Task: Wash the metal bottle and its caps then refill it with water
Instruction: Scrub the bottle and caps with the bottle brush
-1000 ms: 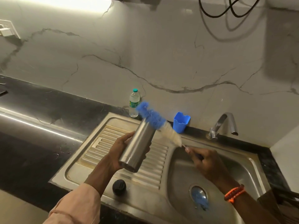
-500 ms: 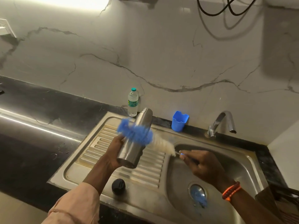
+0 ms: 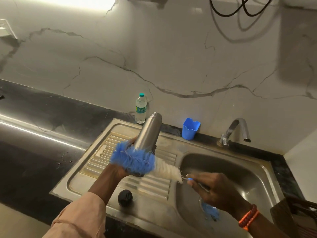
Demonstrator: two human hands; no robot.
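My left hand (image 3: 120,169) grips the metal bottle (image 3: 148,132) near its base, mouth tilted away from me. My right hand (image 3: 214,189) holds the bottle brush (image 3: 137,160) by its handle, blue bristles against the bottle's lower side. A black cap (image 3: 125,197) lies below my left wrist.

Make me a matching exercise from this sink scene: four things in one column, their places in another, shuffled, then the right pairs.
Things:
1. metal bottle
2. black cap
3. blue cup
4. plastic water bottle

Places:
A. on the counter by the wall, left of the tap
B. in the left hand
C. standing against the wall behind the drainboard
D. lying on the drainboard near the front edge

Pairs: 1-B, 2-D, 3-A, 4-C
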